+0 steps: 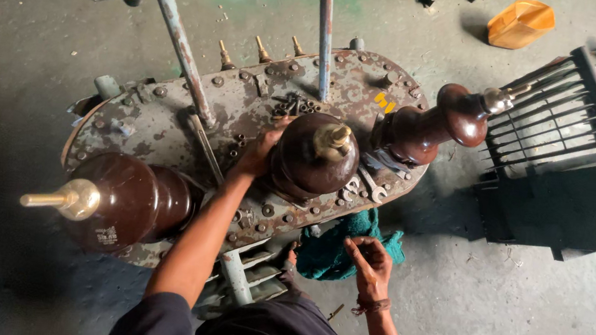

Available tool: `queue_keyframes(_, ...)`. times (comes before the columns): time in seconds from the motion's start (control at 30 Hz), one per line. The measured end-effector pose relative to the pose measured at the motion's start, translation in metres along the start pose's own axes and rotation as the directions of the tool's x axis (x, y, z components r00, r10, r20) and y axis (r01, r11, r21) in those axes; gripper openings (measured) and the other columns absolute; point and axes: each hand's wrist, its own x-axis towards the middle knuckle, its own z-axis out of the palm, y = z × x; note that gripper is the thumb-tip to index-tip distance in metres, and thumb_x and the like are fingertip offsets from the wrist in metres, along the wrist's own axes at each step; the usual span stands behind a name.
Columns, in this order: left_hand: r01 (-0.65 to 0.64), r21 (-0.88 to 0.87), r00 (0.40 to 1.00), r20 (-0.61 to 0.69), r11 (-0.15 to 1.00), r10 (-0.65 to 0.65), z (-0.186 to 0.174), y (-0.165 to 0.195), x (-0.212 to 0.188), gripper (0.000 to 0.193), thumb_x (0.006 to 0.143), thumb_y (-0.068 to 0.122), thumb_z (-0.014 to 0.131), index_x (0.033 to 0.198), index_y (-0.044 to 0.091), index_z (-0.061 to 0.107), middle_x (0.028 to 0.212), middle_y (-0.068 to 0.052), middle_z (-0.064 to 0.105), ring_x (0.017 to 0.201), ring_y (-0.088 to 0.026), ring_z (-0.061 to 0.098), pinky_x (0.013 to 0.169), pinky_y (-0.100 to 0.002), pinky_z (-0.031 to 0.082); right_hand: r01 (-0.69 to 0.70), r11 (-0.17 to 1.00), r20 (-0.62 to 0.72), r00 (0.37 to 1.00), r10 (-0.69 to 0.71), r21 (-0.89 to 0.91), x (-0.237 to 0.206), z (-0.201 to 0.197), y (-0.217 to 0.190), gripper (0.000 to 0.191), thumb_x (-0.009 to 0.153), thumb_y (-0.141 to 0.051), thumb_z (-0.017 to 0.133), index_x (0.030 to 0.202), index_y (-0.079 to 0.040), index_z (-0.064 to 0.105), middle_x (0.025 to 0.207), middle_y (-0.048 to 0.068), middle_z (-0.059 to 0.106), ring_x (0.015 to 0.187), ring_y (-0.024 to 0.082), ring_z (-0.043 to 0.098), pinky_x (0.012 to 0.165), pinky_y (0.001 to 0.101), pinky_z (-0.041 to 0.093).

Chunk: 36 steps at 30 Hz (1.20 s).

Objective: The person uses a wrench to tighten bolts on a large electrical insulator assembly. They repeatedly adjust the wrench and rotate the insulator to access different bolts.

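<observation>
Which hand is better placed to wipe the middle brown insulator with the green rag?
Probably right. The right hand lies beside the green rag, fingertips at its edge. The left hand already rests against the middle insulator on the rusty cover plate, so it is placed to brace it.

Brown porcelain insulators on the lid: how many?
3. Left insulator at the lid's left end; middle insulator with the left hand on it; right insulator at the right end. None seems hidden.

On the rusty grey oval metal cover (167,125), three brown ceramic insulators stand: at eight o'clock (131,202), centre (312,158), two o'clock (432,127); the teal cloth (326,250) hangs at six.
</observation>
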Motion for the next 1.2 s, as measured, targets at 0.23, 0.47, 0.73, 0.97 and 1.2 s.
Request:
queue_keyframes(0.23,-0.061,-0.067,0.996,0.057,0.996,0.064,-0.007,-0.002,-0.004,0.031,0.099,0.016,0.06,0.122,0.0,0.07,0.135,-0.021,0.069,0.138,-0.034,0.061,0.128,-0.049,0.034,0.033,0.998,0.026,0.999,-0.034,0.061,0.002,-0.001,0.004,0.01,0.09,-0.006,0.078,0.096,-0.001,0.07,0.089,-0.001,0.069,0.081,0.006,0.06,0.071,0.0219,0.046)
queue_keyframes(0.47,0.071,0.032,0.989,-0.132,0.997,-0.066,0.005,-0.006,-0.006,0.032,0.098,0.018,0.061,0.124,0.001,0.07,0.133,-0.02,0.069,0.133,-0.033,0.063,0.122,-0.046,0.04,0.027,0.997,0.046,0.998,-0.03,0.068,0.001,-0.002,0.004,0.011,0.091,-0.005,0.077,0.096,0.0,0.069,0.09,-0.001,0.068,0.081,0.006,0.059,0.071,0.0225,0.046)
queue_keyframes(0.73,-0.058,-0.104,0.996,0.056,0.993,0.064,-0.012,-0.01,-0.01,0.033,0.098,0.02,0.062,0.125,0.002,0.069,0.13,-0.019,0.07,0.128,-0.032,0.066,0.115,-0.043,0.047,0.03,0.999,0.027,0.999,-0.031,0.029,0.002,0.002,0.005,0.01,0.091,-0.006,0.077,0.095,-0.002,0.07,0.086,-0.003,0.067,0.077,0.004,0.056,0.067,0.0209,0.042)
queue_keyframes(0.97,0.112,0.112,0.986,-0.14,0.987,-0.096,-0.002,-0.012,-0.01,0.035,0.097,0.022,0.063,0.127,0.003,0.069,0.128,-0.018,0.07,0.123,-0.03,0.068,0.108,-0.041,0.053,0.028,1.0,0.059,0.998,-0.028,-0.013,0.005,0.006,0.007,0.009,0.09,-0.006,0.077,0.093,-0.002,0.069,0.085,-0.005,0.066,0.077,0.003,0.056,0.068,0.019,0.042)
queue_keyframes(1.2,-0.082,-0.092,0.997,0.006,0.992,0.083,-0.012,-0.004,-0.012,0.041,0.097,0.018,0.067,0.133,-0.001,0.064,0.138,-0.023,0.065,0.128,-0.037,0.065,0.111,-0.041,0.05,0.065,0.997,0.086,0.994,-0.061,-0.041,0.006,0.005,0.005,0.008,0.091,-0.005,0.075,0.094,-0.002,0.069,0.085,-0.004,0.066,0.076,0.003,0.056,0.066,0.0189,0.041)
